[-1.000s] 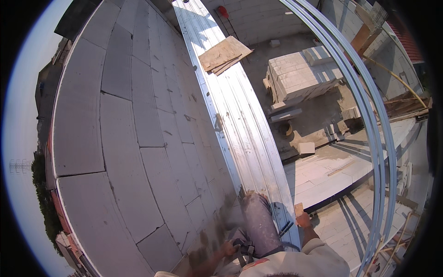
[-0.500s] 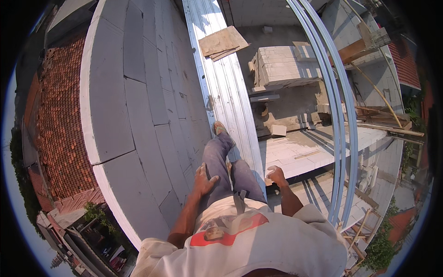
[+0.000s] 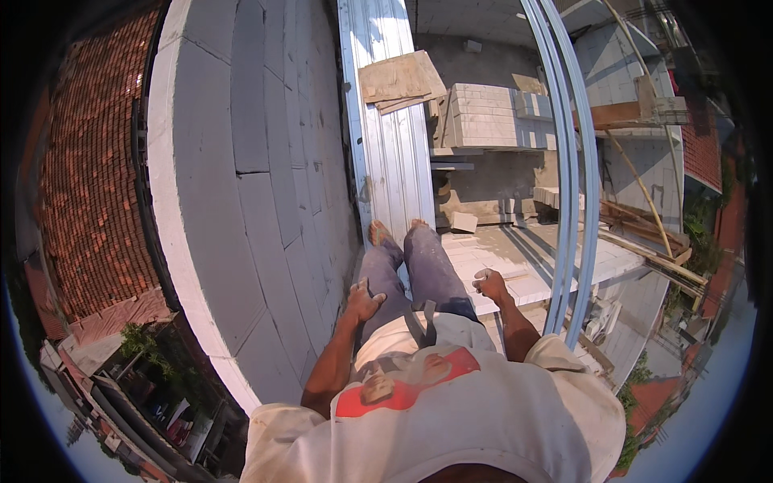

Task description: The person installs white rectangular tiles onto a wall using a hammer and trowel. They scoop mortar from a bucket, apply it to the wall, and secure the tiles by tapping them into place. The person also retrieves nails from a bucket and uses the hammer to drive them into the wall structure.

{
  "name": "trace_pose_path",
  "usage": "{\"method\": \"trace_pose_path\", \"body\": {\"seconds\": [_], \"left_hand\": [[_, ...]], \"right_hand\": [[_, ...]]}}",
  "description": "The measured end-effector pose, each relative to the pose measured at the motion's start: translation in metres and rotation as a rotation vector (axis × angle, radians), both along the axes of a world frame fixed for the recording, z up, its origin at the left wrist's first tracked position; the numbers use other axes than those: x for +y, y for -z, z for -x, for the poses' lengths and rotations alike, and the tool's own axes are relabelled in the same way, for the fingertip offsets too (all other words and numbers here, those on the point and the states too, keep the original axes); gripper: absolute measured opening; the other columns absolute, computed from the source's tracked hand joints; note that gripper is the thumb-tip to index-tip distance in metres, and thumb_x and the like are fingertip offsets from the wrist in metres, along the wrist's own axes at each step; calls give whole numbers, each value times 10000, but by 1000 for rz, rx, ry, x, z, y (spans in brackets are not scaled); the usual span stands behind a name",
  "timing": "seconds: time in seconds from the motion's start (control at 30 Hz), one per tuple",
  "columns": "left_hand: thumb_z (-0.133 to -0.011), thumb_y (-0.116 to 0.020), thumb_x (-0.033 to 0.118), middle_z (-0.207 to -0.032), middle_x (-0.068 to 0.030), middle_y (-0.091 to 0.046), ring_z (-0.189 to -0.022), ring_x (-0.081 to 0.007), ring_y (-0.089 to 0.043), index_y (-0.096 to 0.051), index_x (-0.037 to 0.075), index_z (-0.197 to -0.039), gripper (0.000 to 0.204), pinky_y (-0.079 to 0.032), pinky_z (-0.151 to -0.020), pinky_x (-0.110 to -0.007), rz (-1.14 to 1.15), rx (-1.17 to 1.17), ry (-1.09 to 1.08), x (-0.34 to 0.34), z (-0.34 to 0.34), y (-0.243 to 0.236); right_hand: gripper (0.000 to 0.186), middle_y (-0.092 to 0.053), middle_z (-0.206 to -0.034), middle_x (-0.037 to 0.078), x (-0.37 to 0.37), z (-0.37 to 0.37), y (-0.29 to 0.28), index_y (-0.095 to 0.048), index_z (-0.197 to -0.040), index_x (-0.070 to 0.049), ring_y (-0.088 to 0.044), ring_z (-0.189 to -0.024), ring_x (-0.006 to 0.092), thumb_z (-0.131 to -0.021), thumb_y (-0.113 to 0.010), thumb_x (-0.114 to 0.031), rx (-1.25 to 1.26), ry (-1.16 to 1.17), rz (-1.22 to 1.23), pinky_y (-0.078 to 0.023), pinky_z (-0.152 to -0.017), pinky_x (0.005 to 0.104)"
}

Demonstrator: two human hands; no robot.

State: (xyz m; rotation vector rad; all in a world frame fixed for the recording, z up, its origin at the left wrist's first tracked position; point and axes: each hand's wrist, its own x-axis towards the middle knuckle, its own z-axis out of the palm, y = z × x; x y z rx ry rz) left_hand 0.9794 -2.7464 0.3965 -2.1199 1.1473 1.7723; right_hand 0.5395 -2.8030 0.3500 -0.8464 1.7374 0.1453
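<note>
While a long block wall (image 3: 211, 161) runs along the left edge of the ribbed metal sheet (image 3: 396, 173), the purple-grey trousers (image 3: 431, 270) cover that sheet's near part. Thin wooden boards (image 3: 393, 78) lie farther along, jutting past its right edge. The left hand (image 3: 364, 302) rests on the trousers, fingers loosely bent; the right hand (image 3: 489, 283) hangs just beside them, fingers slack and half-curled.

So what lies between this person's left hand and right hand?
In the head view, both purple-grey trouser legs lie between them: the left hand is at the left leg, the right hand apart from the right one.
</note>
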Motion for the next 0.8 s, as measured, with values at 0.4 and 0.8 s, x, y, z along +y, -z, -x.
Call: {"method": "trace_pose_path", "body": {"seconds": [0.4, 0.8], "left_hand": [[-838, -794, 491, -1572, -352, -333, -1470, -468, -359, -139, -48, -1615, 1151, -337, -1211, -483, -296, -94, -96, -141, -3, 76], [-654, -924, 543, -1589, -368, -292, -1477, -469, -345, -46, -102, -1596, 1441, -324, -1204, -522, -615, -162, -229, -231, 53, 138]], "right_hand": [[175, -705, -823, 142, -319, -71, 188, -684, -1052, 1, -697, -727, 209, -915, -667, -106, -46, -282, 115, -555, -680, 375], [670, -665, -1267, 275, -709, -158, 453, -545, -1380, 27, -647, -1204, 382, -883, -777, -357, 187, -334, 432, -506, -1026, 442]]}}
